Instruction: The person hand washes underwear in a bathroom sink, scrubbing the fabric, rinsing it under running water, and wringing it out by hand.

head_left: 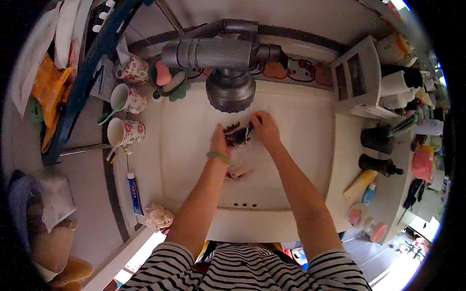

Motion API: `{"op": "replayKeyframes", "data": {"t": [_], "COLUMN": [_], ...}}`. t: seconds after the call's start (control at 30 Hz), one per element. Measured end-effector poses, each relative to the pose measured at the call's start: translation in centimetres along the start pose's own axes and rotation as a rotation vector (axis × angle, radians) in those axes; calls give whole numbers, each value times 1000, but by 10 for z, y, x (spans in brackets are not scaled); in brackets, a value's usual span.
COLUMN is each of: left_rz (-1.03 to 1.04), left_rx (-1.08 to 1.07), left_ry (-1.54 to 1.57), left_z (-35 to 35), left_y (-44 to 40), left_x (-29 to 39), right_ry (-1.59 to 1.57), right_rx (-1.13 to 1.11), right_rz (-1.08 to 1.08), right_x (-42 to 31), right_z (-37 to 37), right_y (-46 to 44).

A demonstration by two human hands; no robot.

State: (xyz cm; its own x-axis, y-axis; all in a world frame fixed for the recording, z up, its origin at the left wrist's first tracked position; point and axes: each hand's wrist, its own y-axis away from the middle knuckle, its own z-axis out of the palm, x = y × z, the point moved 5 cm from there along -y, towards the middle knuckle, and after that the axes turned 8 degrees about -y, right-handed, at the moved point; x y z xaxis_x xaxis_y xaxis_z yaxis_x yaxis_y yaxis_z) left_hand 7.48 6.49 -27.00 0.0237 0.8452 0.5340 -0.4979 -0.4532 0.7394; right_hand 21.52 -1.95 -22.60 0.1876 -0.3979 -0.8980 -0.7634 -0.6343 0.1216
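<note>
While the left hand [219, 140] lies alongside a dark cloth [238, 136], its fingers stretched forward, the right hand [264, 128] has its fingertips bent in and looks pinched on the cloth's opposite edge. I cannot tell whether the left fingers grip it or only press against it. The cloth sits between the 2 hands, over the floor of the white basin [301, 160], and a blurred reddish patch [237, 172] shows nearer the body than the left hand; whether it belongs to the same piece is unclear. Ahead of the hands hangs the faucet [230, 92], though running water cannot be made out. Well to the left of the left hand stand 3 flowered mugs [127, 131]. Judging by this view, the handling is under way and unfinished: the cloth is in the basin and at the fingers, but letting go and laying it aside remain.
</note>
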Motion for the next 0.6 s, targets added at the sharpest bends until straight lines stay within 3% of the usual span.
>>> {"op": "replayKeyframes", "data": {"t": [0.03,0.1,0.13,0.2,0.23,0.3,0.33,0.4,0.47,0.57,0.6], "left_rz": [5,-63,-23,29,17,-18,-43,-70,-96,-180,-251], "left_rx": [0,36,-110,-124,-57,76,164,240,-75,-326,-189], "left_ry": [-3,-228,-200,-154,-202,-294,-260,-212,-89,-94,-90], "left_z": [-2,-9,-3,-3,-4,0,-3,-9,5,18,6], "left_y": [6,23,25,18,22,35,29,17,4,-1,1], "left_x": [12,25,24,20,18,18,9,-4,-18,-25,-35], "right_ry": [-4,587,578,548,547,642,646,47,-630,-768,-630], "right_rx": [1,-76,-80,-315,-312,-366,-365,-64,-232,-182,-161], "right_rz": [-3,-55,-57,-838,-844,-297,-298,43,261,296,204], "right_x": [-3,-11,-6,-25,-23,1,12,46,-15,-44,-52], "right_z": [1,11,15,34,28,13,21,26,23,30,28], "right_y": [3,24,36,67,60,29,24,11,59,110,113]}}
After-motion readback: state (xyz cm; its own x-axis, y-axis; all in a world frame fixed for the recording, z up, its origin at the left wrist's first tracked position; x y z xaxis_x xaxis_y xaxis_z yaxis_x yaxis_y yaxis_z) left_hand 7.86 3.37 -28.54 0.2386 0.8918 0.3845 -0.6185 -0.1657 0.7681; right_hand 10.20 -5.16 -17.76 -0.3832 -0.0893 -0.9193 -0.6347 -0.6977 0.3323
